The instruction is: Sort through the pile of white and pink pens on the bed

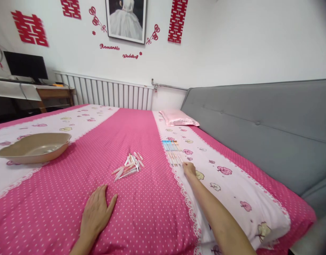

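My left hand (97, 210) lies flat on the pink dotted bedspread, fingers stretched and holding nothing. Beyond it is a loose pile of pens (129, 166), white and pale pink, pointing in different directions. My right hand (189, 168) is closed, its fingertips pinching a slim pale pen at the right end of a row of light pens (174, 159). These lie side by side on the white printed strip of the bedspread. Just above that row is a second neat row of pens (172, 145), running from blue on the left to orange-brown on the right.
A beige plastic basin (35, 157) stands on the bed at left. A pink pillow (178, 117) lies at the far end beside the grey padded headboard (258, 109). A radiator (107, 90) runs along the wall, with a desk and monitor (26, 65) at far left.
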Available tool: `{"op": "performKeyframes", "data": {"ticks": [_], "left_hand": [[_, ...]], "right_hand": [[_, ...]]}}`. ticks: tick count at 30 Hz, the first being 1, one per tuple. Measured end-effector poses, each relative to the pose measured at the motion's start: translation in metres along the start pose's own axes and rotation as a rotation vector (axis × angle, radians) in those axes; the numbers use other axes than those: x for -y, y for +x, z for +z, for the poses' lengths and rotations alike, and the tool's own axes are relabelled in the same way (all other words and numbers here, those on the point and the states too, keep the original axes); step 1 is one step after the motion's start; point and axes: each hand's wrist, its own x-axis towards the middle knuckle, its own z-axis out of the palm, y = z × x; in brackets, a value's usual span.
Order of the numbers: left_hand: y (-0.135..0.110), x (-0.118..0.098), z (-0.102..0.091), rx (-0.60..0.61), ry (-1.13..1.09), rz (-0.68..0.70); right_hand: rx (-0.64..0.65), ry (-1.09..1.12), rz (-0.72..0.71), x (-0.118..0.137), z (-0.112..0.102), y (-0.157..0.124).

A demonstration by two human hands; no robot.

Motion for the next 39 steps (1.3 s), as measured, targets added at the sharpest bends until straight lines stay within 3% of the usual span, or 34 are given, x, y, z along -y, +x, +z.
{"op": "performKeyframes", "data": {"ticks": [13,30,35,39], "left_hand": [[-0.002,-0.002,-0.002,0.015,-0.005,-0.024],[-0.006,-0.010,-0.010,0.014,-0.016,-0.025],[-0.007,-0.011,-0.010,-0.016,-0.082,-0.047],[-0.007,-0.013,-0.012,-0.009,-0.161,-0.077]], "right_hand": [[-0.026,-0.019,-0.018,0.007,0.005,-0.006],[-0.292,-0.160,-0.151,-0.014,0.020,-0.015],[-0.361,-0.213,-0.132,-0.022,0.021,-0.030],[-0.339,-0.284,-0.119,-0.031,0.020,-0.052]]}}
